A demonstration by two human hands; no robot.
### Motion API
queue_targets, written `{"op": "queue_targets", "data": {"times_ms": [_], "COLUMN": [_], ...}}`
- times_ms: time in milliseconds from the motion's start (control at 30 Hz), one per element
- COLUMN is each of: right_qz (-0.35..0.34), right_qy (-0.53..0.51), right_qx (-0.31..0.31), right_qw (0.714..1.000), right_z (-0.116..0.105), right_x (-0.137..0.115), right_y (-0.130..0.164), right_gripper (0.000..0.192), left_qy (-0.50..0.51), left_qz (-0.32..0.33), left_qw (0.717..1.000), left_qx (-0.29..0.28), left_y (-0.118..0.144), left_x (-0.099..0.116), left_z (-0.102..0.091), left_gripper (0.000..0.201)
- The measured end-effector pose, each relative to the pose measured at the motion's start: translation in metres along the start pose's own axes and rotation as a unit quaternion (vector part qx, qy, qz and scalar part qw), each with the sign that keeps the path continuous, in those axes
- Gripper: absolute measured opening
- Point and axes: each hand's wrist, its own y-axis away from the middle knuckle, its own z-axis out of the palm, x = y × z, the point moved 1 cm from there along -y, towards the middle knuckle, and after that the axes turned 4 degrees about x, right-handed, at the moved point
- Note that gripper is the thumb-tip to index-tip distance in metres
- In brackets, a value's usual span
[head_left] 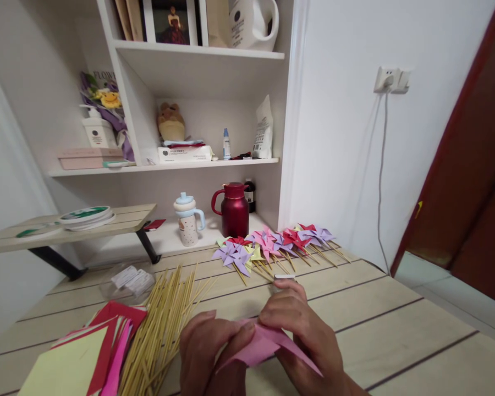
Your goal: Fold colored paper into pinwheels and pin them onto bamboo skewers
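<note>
Left hand (208, 352) and right hand (303, 335) pinch a folded pink paper (264, 346) above the table (396, 330), beside wooden sticks (165, 319).

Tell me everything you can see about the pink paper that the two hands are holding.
The pink folded paper sheet looks thin and matte, creased into pointed flaps, one tip reaching out to the right. It is held just above the pale wooden table, roughly flat. The left hand pinches its left part, and the right hand covers its upper right part with fingers on top. Its underside is hidden.
</note>
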Motion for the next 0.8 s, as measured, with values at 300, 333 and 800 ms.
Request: {"op": "queue_targets", "data": {"times_ms": [300,333,800], "right_qz": [-0.009,-0.01,-0.044], "right_qy": [-0.009,-0.009,0.016], "right_qx": [0.014,0.019,-0.018], "right_qw": [1.0,1.0,0.999], "right_z": [-0.001,-0.001,-0.005], "right_x": [0.0,0.001,0.0], "right_y": [0.0,0.0,-0.003], "right_gripper": [0.022,0.025,0.028], "left_qy": [-0.023,-0.026,-0.042], "left_qz": [0.089,0.097,0.124], "left_qw": [0.996,0.995,0.991], "left_qx": [-0.004,-0.007,-0.034], "left_y": [0.0,0.0,-0.012], "left_x": [-0.01,-0.011,-0.01], "left_z": [-0.004,-0.004,-0.01], "left_gripper": [0.025,0.026,0.034]}}
